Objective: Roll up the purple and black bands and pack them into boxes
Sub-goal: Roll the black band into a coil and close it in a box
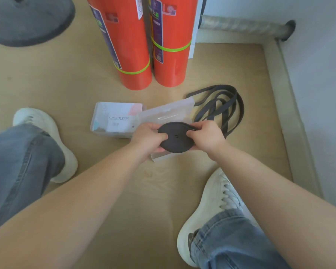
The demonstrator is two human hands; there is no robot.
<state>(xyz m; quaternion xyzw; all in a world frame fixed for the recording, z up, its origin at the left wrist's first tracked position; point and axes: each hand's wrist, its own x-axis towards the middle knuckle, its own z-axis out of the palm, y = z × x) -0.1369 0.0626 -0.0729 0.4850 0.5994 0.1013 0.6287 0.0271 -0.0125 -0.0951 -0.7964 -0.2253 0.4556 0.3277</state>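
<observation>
A flat round coil of black band (175,137) is held above the floor between both hands. My left hand (147,137) pinches its left rim with thumb on top. My right hand (206,135) pinches the right rim. The loose rest of the black band (224,105) lies in tangled loops on the floor to the right, running into the coil. A clear plastic box (169,113) lies open under and behind the coil. A closed box with a white label (116,119) lies to its left. No purple band is visible.
Two red fire extinguishers (136,55) stand behind the boxes. A grey round base (29,20) sits far left. My white shoes (47,136) and jeans flank the work spot. A white wall and skirting (291,113) run along the right.
</observation>
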